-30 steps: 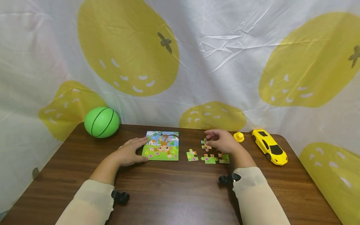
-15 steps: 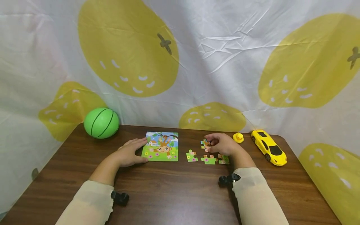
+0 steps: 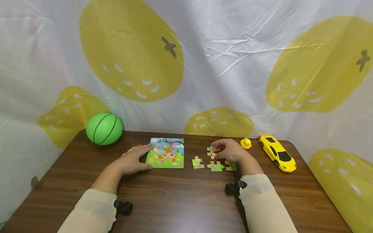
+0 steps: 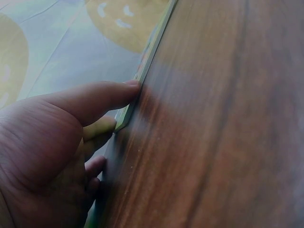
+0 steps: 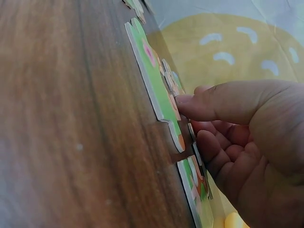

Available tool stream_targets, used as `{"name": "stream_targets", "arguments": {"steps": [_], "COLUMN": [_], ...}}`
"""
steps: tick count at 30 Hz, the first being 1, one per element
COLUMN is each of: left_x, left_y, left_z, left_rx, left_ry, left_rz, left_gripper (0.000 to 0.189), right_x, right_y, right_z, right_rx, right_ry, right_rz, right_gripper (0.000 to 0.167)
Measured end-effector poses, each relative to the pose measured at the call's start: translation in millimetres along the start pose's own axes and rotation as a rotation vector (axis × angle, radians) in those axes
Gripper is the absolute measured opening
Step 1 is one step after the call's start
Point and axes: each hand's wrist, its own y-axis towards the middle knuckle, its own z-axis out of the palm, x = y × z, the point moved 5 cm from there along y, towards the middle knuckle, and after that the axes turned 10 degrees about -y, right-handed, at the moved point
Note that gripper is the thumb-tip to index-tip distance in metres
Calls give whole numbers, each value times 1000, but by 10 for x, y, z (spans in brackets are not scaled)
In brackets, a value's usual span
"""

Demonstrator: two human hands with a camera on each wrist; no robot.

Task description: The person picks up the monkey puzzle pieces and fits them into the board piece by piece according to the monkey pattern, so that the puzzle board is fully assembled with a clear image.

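A square monkey picture puzzle (image 3: pixel 167 161) lies flat on the wooden table. My left hand (image 3: pixel 132 160) rests at its left side, fingers fairly straight, thumb at the lower corner; in the left wrist view the thumb touches the puzzle's edge (image 4: pixel 151 53). To the right, my right hand (image 3: pixel 234 152) pinches a jigsaw piece (image 3: pixel 211 152) between thumb and index finger, low at the table. Nearer me lie a flower-printed corner piece (image 3: pixel 197 163), a green piece with a pink flower (image 3: pixel 216 167) and another piece (image 3: pixel 231 166). My right hand hides whatever is beneath it.
A green ball (image 3: pixel 104 128) sits at the back left of the table (image 3: pixel 175 200). Right of my right hand stand a small yellow rubber duck (image 3: pixel 246 143) and a yellow toy car (image 3: pixel 278 153). A lemon-printed curtain (image 3: pixel 204 87) hangs behind the table.
My right thumb and index finger have closed on the jigsaw piece, the hand moving slightly down. My left hand stays at the puzzle's edge. The head view has shifted slightly.
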Motion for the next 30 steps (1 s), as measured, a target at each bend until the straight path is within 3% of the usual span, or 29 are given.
{"name": "stream_targets", "arguments": {"steps": [15,23,30], "left_x": [18,30,32], "left_y": [3,20,19], "left_z": [-7,-10,-13], "left_rx": [-4,-2,-6], "left_ry": [-3,-9,-7], "left_rz": [2,-8,-9], "left_gripper": [90,91,91], "right_x": [63,105,114], "right_y": [0,-7,-46], "right_z": [-14,-45,-58], "right_rx": [-20,-42,13], "right_ry": [-33,-78,-63], "right_rz": [7,-39,-28], "right_gripper": [48,47,50]}}
